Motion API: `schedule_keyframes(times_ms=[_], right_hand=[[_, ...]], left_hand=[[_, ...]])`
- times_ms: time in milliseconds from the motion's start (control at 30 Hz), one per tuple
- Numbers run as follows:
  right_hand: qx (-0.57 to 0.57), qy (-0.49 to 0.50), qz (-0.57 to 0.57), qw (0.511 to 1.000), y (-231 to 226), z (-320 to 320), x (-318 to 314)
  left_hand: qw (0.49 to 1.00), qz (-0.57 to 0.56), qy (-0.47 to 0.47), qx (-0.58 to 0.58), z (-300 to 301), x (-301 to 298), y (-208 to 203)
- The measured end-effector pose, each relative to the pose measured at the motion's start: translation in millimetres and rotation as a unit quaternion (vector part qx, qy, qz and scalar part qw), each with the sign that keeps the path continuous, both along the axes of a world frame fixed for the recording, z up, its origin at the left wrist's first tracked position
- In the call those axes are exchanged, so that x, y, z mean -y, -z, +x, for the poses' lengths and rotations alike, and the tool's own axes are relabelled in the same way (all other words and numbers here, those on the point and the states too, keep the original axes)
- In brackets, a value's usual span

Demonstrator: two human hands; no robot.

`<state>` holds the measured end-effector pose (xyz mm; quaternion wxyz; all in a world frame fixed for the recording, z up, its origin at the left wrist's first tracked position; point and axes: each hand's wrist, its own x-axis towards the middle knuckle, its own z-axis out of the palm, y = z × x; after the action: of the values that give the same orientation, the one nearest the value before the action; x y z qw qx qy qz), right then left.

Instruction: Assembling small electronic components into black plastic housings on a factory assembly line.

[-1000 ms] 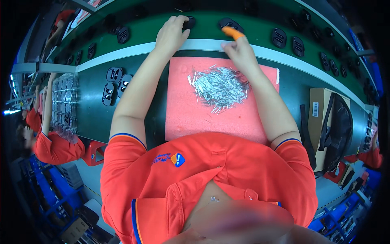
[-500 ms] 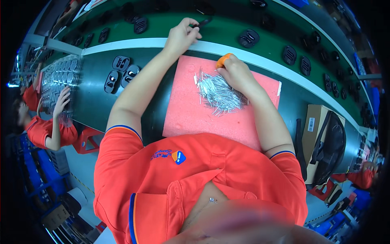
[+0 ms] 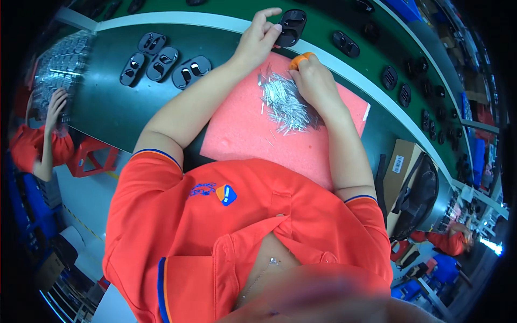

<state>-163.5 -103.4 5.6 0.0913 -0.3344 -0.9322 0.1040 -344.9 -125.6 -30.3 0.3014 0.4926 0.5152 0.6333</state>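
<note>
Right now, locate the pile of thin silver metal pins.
Head view: pile of thin silver metal pins lies on the pink foam mat, under the right hand.

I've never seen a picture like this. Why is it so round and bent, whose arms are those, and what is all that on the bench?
The picture comes from a wide fisheye camera worn on a person's head, looking down, so straight edges curve and you see the wearer's own orange shirt and bare forearms. No machine is at work, only two hands. The left hand grips a black plastic part at the edge of the green belt, where more such parts lie. The right hand, with an orange finger cover, rests on a pile of thin metal pins lying on a pink foam pad. Three more black parts sit to the left. A co-worker's hand shows at the far left.
</note>
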Motion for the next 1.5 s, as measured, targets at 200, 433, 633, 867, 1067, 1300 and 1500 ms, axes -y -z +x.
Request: schedule_keyframes(times_ms=[200, 433, 633, 867, 1067, 1300, 1500], right_hand=[[-0.050, 0.007, 0.002, 0.999, 20, -6, 2], [-0.116, 0.104, -0.246, 0.957, 2, 1, -10], [-0.357, 0.159, -0.389, 0.835, 18, 6, -32], [-0.534, 0.183, -0.387, 0.729, 14, 11, -43], [-0.471, 0.132, -0.274, 0.828, 24, 4, -38], [-0.459, 0.121, -0.337, 0.813, 20, 0, -33], [-0.481, 0.127, -0.317, 0.807, 25, -2, -35]], left_hand=[[0.998, -0.032, -0.054, -0.031, -9, 10, -5], [0.999, -0.010, 0.039, 0.029, -14, -4, 17], [0.998, -0.016, 0.035, -0.042, -7, -5, 8], [0.977, -0.035, 0.051, -0.204, 4, -2, -3], [0.965, -0.013, 0.052, -0.257, 6, -6, -2], [0.960, -0.014, 0.059, -0.272, 7, -4, -4], [0.960, -0.015, 0.054, -0.275, 6, -4, -4]])
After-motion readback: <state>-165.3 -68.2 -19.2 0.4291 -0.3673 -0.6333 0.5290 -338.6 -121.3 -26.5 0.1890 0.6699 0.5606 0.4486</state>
